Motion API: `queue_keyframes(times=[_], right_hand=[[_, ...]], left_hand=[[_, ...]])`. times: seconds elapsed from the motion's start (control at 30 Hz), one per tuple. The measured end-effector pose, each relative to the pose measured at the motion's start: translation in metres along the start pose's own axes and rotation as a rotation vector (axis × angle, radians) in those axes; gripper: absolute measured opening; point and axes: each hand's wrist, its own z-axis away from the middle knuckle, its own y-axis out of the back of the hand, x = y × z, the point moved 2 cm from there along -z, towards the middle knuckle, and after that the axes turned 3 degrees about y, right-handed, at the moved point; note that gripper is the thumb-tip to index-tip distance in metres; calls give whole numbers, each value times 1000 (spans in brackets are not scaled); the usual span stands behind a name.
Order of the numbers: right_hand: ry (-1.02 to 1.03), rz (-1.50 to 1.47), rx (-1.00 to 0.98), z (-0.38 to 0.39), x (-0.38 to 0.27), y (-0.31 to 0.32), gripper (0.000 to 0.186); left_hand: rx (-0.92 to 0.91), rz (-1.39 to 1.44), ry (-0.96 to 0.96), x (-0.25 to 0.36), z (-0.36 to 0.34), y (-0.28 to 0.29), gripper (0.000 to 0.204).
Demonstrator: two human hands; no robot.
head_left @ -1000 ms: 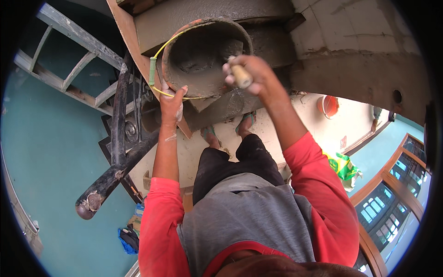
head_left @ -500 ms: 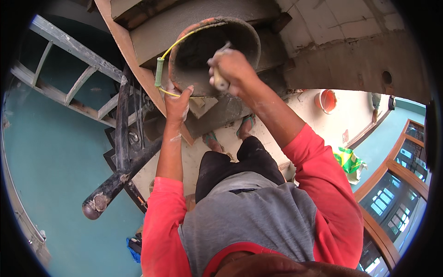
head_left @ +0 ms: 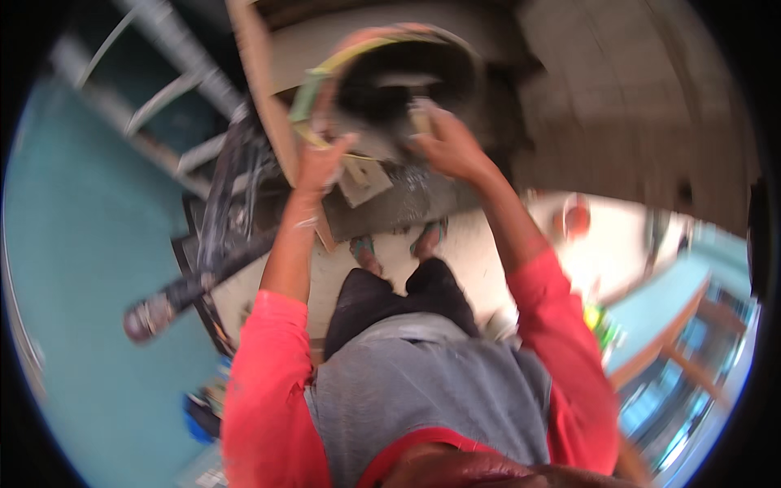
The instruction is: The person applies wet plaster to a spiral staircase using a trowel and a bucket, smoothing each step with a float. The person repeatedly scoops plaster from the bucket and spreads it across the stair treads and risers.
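Observation:
Everything is smeared by motion. A round mortar-coated bucket [head_left: 384,37] with a dark inside and a yellow handle with a green grip [head_left: 305,98] rests on the cement-covered steps. My left hand [head_left: 324,163] is closed on the bucket's near left rim. My right hand [head_left: 447,146] grips the light handle of a trowel [head_left: 421,122] at the near right part of the bucket; its blade is inside and too blurred to make out clearly. Below the bucket, a pale block or board [head_left: 364,179] lies beside my left hand.
A wooden board [head_left: 272,106] edges the stairs [head_left: 390,191] on the left, beside a black railing [head_left: 179,301] and a pale ladder-like frame [head_left: 167,102]. An orange bucket [head_left: 573,218] and a green-and-white sack [head_left: 602,329] are on the right. My sandalled feet are below the steps.
The view has shifted and blurred. My right hand has moved right and toward me within the bucket, still on the trowel. My left hand still holds the rim.

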Motion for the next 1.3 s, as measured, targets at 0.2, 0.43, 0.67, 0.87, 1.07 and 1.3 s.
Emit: queue_keyframes(times=[0.2, 0.43, 0.67, 0.87, 1.07, 1.3], right_hand=[[-129, -214, 75, -5, -3, -12, 54], [58, 720, -350, 36, 26, -34, 57], [178, 568, -72, 17, 7, -11, 49], [-12, 728, -301, 29, 20, -47, 55], [-55, 588, -35, 30, 31, -43, 52], [-138, 500, -249, 31, 56, -35, 50]], left_hand=[[-61, -295, 1, 0, 8, -33, 62], [88, -259, -87, -14, 44, -31, 88], [124, -211, -70, -15, 64, -25, 68], [153, -142, -40, -11, 59, -8, 65], [85, -264, -82, -4, 58, -16, 76], [170, -293, 41, -19, 50, -16, 58]])
